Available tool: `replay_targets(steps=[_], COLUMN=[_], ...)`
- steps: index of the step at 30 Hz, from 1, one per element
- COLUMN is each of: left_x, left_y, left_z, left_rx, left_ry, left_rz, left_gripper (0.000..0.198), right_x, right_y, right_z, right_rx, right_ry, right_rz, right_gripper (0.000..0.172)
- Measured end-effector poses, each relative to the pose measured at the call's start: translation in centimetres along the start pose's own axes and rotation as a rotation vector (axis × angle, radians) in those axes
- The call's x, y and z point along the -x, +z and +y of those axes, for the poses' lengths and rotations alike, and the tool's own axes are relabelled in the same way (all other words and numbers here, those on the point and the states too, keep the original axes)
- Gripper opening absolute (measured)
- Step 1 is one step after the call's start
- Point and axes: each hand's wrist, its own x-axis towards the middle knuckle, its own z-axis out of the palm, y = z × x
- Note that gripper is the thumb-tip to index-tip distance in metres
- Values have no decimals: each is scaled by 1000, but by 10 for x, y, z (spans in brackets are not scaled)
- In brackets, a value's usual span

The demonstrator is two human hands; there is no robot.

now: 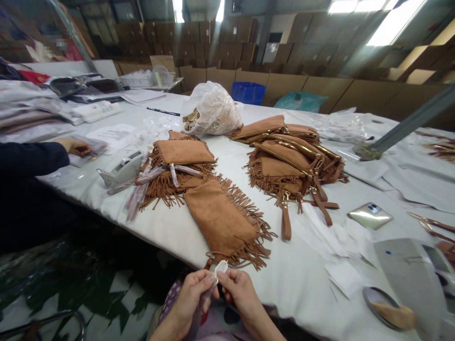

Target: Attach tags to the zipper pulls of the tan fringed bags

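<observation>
Just off the table's front edge, my left hand (pixel 192 293) and my right hand (pixel 242 292) meet with fingers pinched. Between their fingertips is a small whitish piece (pixel 221 268) with a pale rim; its material is unclear. It sits against the strap end of a brown suede pouch (pixel 220 215) with long fringe, which lies flat on the table in front of me. Left of that pouch is a stack of similar fringed pouches (pixel 185 152), with wrapped straps across them. A pile of pouches (pixel 284 158) with gold zips and wrist straps lies to the right.
A tape dispenser (pixel 124 169) stands at left, near a co-worker's hand (pixel 75 146). A stuffed plastic bag (pixel 213 111) rests behind the pouches. On the right are a phone (pixel 370 215), white paper scraps (pixel 344 277), scissors (pixel 432 223), another tape dispenser (pixel 408 270) and a metal post (pixel 408 121).
</observation>
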Motion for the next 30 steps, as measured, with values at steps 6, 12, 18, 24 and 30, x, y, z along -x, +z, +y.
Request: replay_targets(steps=[6,12,18,24,30], left_x=[5,-5,-9,-3,9], left_y=[6,-1,-6,1,10], left_z=[12,7,7,13,20], left_rx=[-351,-10,149,-91,-467], left_ry=[202,-123,-180,23,252], left_rz=[260,135,69,224,233], left_gripper=[35,38,39,37,29], right_x=[-4,1,7,17,14], right_y=[4,1,-4,-10,7], right_z=[9,0,-7,5,5], right_rx=[126,145,127,82,-190], right_ry=[-78,-137,-174,-50,17], right_rz=[139,34,-94,204,127], right_gripper=[44,37,22,40,83])
